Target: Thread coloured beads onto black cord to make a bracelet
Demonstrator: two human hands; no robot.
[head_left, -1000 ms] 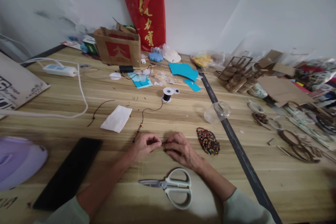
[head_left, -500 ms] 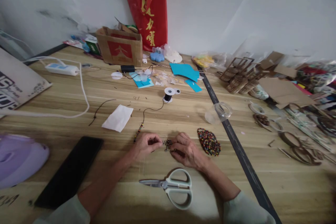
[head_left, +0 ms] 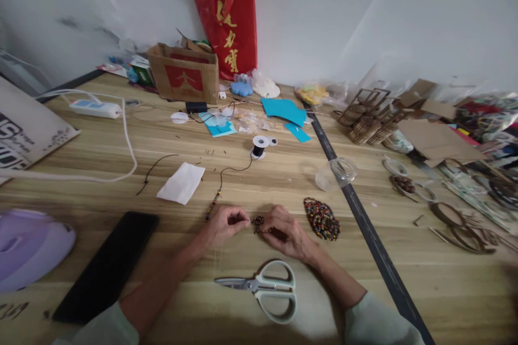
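My left hand [head_left: 227, 223] is closed in a pinch, thumb against fingertips; what it grips is too small to make out. Facing it, my right hand [head_left: 285, 230] pinches the edge of a small cluster of dark beads [head_left: 258, 221] lying between the hands. Behind my left hand a short strand of coloured beads [head_left: 213, 204] emerges, its black cord running to a black-cord spool [head_left: 259, 146]. To the right of my right hand lies a coiled string of multicoloured beads [head_left: 322, 219]. Scissors [head_left: 275, 287] with pale handles rest in front of both hands, blades to the left.
At left are a black phone [head_left: 107, 267], a purple object [head_left: 30, 248] and white paper [head_left: 181, 183]. A clear round container [head_left: 343, 171] lies right of the spool. A cardboard box [head_left: 184, 76] and red bag [head_left: 226, 21] stand behind; woven baskets [head_left: 364, 121] sit at right.
The dark bead cluster and my right fingertips have shifted very slightly between the hands. My left hand keeps its pinch, and the other things lie as before.
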